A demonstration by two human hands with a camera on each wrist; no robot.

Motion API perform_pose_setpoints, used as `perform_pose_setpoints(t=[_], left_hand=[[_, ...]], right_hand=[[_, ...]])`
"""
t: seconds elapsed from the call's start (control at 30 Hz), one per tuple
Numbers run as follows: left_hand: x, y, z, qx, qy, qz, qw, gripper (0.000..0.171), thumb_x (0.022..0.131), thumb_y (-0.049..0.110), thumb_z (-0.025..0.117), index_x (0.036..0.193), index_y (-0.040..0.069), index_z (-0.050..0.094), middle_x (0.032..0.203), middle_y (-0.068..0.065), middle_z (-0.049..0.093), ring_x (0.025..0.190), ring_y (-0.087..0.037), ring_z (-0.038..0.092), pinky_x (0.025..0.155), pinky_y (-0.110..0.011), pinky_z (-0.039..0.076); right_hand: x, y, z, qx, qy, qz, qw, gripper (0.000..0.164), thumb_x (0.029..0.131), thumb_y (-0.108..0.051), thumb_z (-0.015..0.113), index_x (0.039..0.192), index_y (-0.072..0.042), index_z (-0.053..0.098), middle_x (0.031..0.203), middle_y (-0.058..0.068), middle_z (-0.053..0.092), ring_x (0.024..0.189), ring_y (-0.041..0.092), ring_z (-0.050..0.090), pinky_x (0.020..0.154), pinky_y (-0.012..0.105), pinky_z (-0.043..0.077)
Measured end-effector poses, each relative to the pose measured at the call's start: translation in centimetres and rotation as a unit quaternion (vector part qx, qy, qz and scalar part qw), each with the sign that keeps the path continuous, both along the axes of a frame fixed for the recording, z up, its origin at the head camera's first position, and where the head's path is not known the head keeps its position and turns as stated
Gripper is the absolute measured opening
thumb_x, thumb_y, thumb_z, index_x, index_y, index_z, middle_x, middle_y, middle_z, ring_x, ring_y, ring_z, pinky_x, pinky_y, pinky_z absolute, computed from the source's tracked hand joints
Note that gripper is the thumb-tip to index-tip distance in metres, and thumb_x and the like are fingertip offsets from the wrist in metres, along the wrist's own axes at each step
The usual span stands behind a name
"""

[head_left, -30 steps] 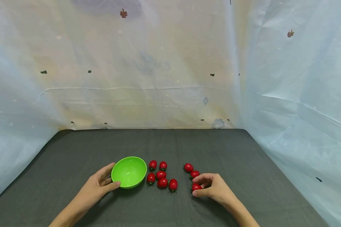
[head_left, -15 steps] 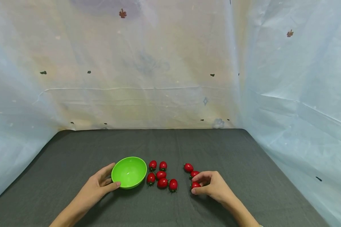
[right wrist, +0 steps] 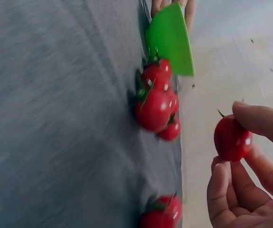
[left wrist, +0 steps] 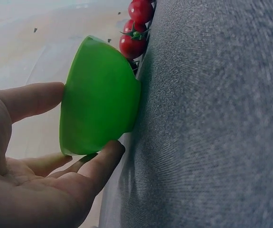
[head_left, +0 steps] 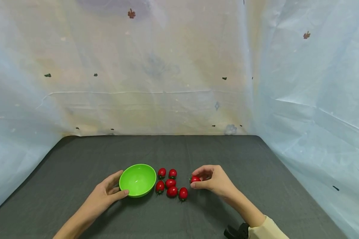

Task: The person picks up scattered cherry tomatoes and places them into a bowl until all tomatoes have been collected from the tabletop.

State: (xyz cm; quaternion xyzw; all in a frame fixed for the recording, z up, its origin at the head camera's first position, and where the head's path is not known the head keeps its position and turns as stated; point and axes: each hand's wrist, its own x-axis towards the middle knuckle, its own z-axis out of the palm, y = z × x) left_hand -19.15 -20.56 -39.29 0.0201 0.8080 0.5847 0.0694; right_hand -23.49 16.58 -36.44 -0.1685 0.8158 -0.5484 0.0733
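Note:
My left hand [head_left: 105, 196] holds a green bowl [head_left: 137, 181] by its side, thumb at the near rim and fingers round the left edge. In the left wrist view the bowl [left wrist: 100, 97] stands upright on the cloth. Between thumb and fingertips my right hand [head_left: 215, 181] pinches a cherry tomato [head_left: 195, 179]. The right wrist view shows this tomato [right wrist: 232, 138] raised above the cloth, its stem pointing up and left. Several red cherry tomatoes [head_left: 172, 192] lie in a cluster just right of the bowl. The bowl's visible inside is bare green.
Dark grey cloth [head_left: 122, 222] covers the table. More tomatoes [right wrist: 161, 213] lie on it near my right hand, hidden behind that hand in the head view. Pale printed sheeting [head_left: 155, 113] encloses the back and sides. A black strap [head_left: 237, 231] sits by the right sleeve.
My right hand has lifted a cherry tomato off the cloth and moved it up and left, toward the cluster. The left hand and bowl have stayed in place.

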Motion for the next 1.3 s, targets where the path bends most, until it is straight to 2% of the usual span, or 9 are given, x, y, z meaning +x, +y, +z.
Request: perform_pose_setpoints(t=[0.13, 0.27, 0.43, 0.53, 0.63, 0.77, 0.93, 1.13, 1.3], left_hand=[[0.0, 0.0, 0.0, 0.000, -0.002, 0.003, 1.0000, 0.085, 0.090, 0.030, 0.075, 0.154, 0.007, 0.025, 0.153, -0.026, 0.030, 0.118, -0.031, 0.057, 0.089, -0.043, 0.050], [0.0, 0.2, -0.1, 0.006, 0.001, 0.003, 1.0000, 0.084, 0.089, 0.030, 0.075, 0.154, 0.007, 0.026, 0.153, -0.025, 0.030, 0.118, -0.031, 0.057, 0.089, -0.043, 0.050], [-0.1, 0.4, -0.2, 0.006, 0.006, -0.002, 1.0000, 0.083, 0.090, 0.029, 0.075, 0.154, 0.007, 0.027, 0.152, -0.024, 0.032, 0.119, -0.031, 0.057, 0.089, -0.042, 0.050], [-0.2, 0.5, -0.2, 0.007, 0.006, -0.005, 0.9999, 0.083, 0.089, 0.029, 0.075, 0.154, 0.007, 0.027, 0.152, -0.024, 0.032, 0.120, -0.032, 0.056, 0.089, -0.042, 0.050], [-0.1, 0.6, -0.2, 0.007, 0.005, -0.004, 1.0000, 0.083, 0.089, 0.028, 0.076, 0.154, 0.007, 0.028, 0.152, -0.024, 0.031, 0.120, -0.033, 0.056, 0.089, -0.042, 0.051], [0.0, 0.5, -0.1, -0.004, 0.005, 0.002, 1.0000, 0.086, 0.088, 0.030, 0.077, 0.154, 0.007, 0.027, 0.153, -0.025, 0.031, 0.119, -0.032, 0.056, 0.089, -0.042, 0.051], [0.1, 0.3, -0.2, -0.005, 0.003, 0.001, 1.0000, 0.087, 0.088, 0.033, 0.077, 0.154, 0.006, 0.026, 0.153, -0.025, 0.031, 0.120, -0.031, 0.056, 0.089, -0.041, 0.051], [0.2, 0.4, -0.3, -0.002, -0.004, -0.002, 1.0000, 0.088, 0.088, 0.033, 0.077, 0.154, 0.007, 0.026, 0.153, -0.025, 0.031, 0.121, -0.032, 0.055, 0.090, -0.041, 0.051], [0.2, 0.4, -0.3, 0.004, -0.004, -0.006, 1.0000, 0.086, 0.088, 0.032, 0.076, 0.154, 0.008, 0.027, 0.153, -0.024, 0.031, 0.121, -0.031, 0.055, 0.089, -0.041, 0.051]], right_hand=[[-0.7, -2.0, 0.8, 0.000, 0.010, 0.014, 1.000, 0.034, 0.079, -0.022, 0.086, 0.105, -0.005, 0.073, 0.089, 0.006, 0.071, 0.080, 0.027, 0.063, 0.066, 0.034, 0.049], [-1.3, -4.1, 1.3, -0.016, 0.021, 0.037, 0.999, 0.031, 0.081, -0.020, 0.084, 0.105, -0.004, 0.073, 0.089, 0.008, 0.070, 0.080, 0.027, 0.062, 0.068, 0.038, 0.051], [-2.1, -6.3, 1.4, -0.057, -0.008, 0.060, 0.997, 0.028, 0.082, -0.016, 0.083, 0.105, -0.005, 0.073, 0.091, 0.011, 0.071, 0.086, 0.037, 0.065, 0.080, 0.051, 0.053], [-2.6, -7.4, 1.3, -0.075, -0.022, 0.070, 0.994, 0.028, 0.082, -0.015, 0.082, 0.106, -0.005, 0.073, 0.093, 0.012, 0.072, 0.091, 0.045, 0.063, 0.081, 0.055, 0.051], [-2.8, -8.5, 1.2, -0.078, -0.021, 0.080, 0.994, 0.027, 0.082, -0.015, 0.082, 0.106, -0.006, 0.074, 0.093, 0.011, 0.073, 0.090, 0.046, 0.062, 0.075, 0.050, 0.053], [-2.8, -10.0, 1.4, -0.073, -0.013, 0.090, 0.993, 0.024, 0.081, -0.015, 0.083, 0.103, -0.008, 0.075, 0.092, 0.009, 0.073, 0.084, 0.034, 0.065, 0.070, 0.041, 0.053], [-2.5, -11.4, 1.8, -0.060, -0.001, 0.098, 0.993, 0.021, 0.080, -0.013, 0.084, 0.099, -0.009, 0.076, 0.088, 0.007, 0.073, 0.079, 0.019, 0.066, 0.077, 0.050, 0.053], [-2.4, -12.1, 1.7, -0.054, 0.007, 0.098, 0.994, 0.019, 0.080, -0.009, 0.084, 0.098, -0.007, 0.075, 0.086, 0.005, 0.072, 0.076, 0.018, 0.064, 0.076, 0.051, 0.053], [-2.4, -12.3, 1.4, -0.037, 0.015, 0.090, 0.995, 0.021, 0.079, -0.011, 0.085, 0.098, -0.009, 0.075, 0.086, 0.003, 0.072, 0.078, 0.020, 0.064, 0.071, 0.038, 0.055]])
